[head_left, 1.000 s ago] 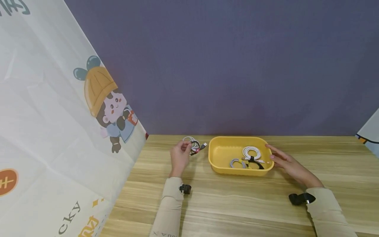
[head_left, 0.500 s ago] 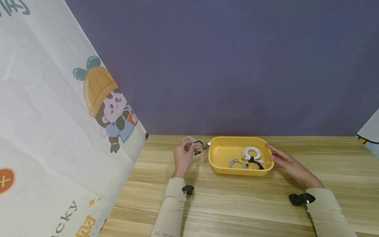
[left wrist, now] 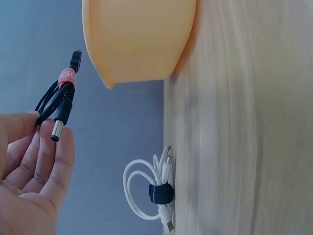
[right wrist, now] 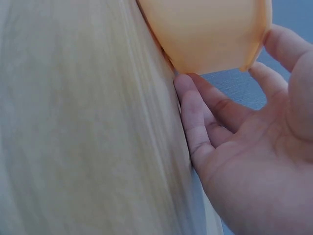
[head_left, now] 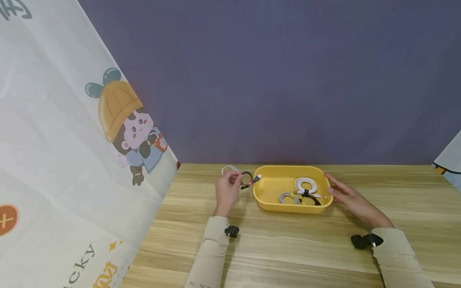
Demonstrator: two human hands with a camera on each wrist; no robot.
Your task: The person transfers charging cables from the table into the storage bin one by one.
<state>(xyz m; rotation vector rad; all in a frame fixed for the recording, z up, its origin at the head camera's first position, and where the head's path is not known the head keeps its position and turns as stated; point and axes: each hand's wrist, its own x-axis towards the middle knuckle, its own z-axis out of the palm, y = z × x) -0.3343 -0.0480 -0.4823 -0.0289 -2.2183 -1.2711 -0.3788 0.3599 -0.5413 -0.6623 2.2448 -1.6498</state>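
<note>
My left hand (head_left: 227,193) pinches a coiled black cable (left wrist: 63,100) between thumb and fingertips. A red tie bundles it; a USB plug and a round barrel plug stick out. In the head view its USB end reaches over the left rim of the yellow bin (head_left: 266,202). Against the bin's right end rests my right hand (head_left: 354,202), its fingers extended along the outside and touching rim and base. Inside the bin lie a white coiled cable (head_left: 299,184) with a black tie, and a grey coiled cable (head_left: 282,198).
A white cable (left wrist: 155,186) with a black strap lies on the wooden table (head_left: 288,248), behind my left hand and left of the bin. A dark blue-grey panel (head_left: 273,80) rises at the table's back edge. A printed white sheet (head_left: 54,140) stands on the left.
My left hand has moved right with the black cable, away from the white one and up to the bin's left rim. The right hand has stayed at the bin.
</note>
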